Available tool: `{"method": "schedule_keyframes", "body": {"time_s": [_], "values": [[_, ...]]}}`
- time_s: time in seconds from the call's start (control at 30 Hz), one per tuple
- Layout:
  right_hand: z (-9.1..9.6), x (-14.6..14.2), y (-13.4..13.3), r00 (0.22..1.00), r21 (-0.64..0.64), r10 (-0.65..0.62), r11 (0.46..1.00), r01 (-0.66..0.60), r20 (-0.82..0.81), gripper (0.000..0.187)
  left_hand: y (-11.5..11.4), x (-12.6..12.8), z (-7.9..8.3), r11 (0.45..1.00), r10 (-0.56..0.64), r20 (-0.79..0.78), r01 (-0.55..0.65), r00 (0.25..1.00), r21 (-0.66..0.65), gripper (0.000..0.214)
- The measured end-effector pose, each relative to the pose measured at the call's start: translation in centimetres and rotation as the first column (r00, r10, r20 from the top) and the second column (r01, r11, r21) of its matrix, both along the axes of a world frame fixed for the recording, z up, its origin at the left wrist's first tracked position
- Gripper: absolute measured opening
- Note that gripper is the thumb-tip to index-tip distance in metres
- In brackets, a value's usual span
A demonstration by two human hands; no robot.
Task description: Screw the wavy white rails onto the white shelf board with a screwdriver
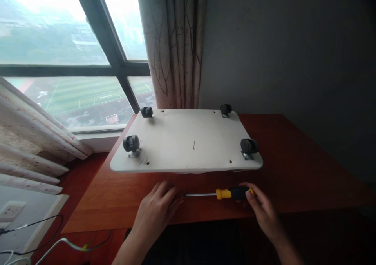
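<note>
My right hand (261, 204) is closed round the black and yellow handle of a screwdriver (225, 194). The screwdriver lies level, its metal shaft pointing left. At its tip, my left hand (158, 202) pinches a small dark piece that looks like a screw (183, 195); the fingers partly hide it. Just beyond both hands a white board (188, 135) lies on the table, underside up. Dark casters stand at its corners: near left (131, 144), near right (249, 146), far left (147, 112) and far right (226, 109). Small holes show near its edges.
The reddish-brown wooden table (293, 167) extends to the right of the board. A window (73, 100) and patterned curtains (176, 45) are behind and to the left. Cables (67, 243) hang at the lower left, near a wall socket (11, 211).
</note>
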State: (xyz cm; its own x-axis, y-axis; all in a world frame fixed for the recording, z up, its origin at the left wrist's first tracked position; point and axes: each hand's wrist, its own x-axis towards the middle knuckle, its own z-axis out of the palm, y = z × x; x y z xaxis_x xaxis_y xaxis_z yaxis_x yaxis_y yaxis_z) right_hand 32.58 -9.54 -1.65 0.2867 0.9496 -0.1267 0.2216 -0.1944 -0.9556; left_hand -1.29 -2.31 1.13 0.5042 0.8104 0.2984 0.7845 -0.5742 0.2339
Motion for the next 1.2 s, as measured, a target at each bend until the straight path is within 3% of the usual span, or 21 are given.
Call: {"method": "schedule_keyframes", "body": {"time_s": [0.23,0.43,0.7,0.87,0.97,1.2], "values": [[-0.1,0.2,0.1,0.998,-0.009,-0.026,1.0,0.025,-0.064,0.047,0.2,2.0,1.2,0.995,-0.012,-0.114,0.0,0.993,-0.101,0.012],[-0.1,0.2,0.1,0.996,0.002,-0.049,0.999,0.049,-0.075,0.047,-0.2,2.3,1.6,0.981,-0.015,-0.149,-0.014,0.989,-0.191,0.016],[-0.5,0.4,0.2,0.993,-0.006,-0.083,0.997,0.083,-0.09,0.049,-0.7,2.0,1.0,0.986,-0.044,-0.112,0.025,0.993,-0.166,0.021],[-0.5,0.8,0.1,0.977,0.015,-0.134,0.99,0.138,-0.167,0.048,-0.7,2.1,0.8,0.992,-0.033,0.026,0.036,0.999,-0.12,0.018],[-0.2,0.9,-0.1,0.94,0.036,-0.185,0.978,0.203,-0.286,0.044,-0.7,2.3,1.3,0.984,-0.059,0.199,0.09,0.978,-0.153,0.015],[2.1,1.5,-0.4,0.834,0.1,-0.187,0.956,0.276,-0.519,0.029,-0.6,3.6,4.4,0.92,-0.014,0.624,0.254,0.782,-0.299,0.01]]}}
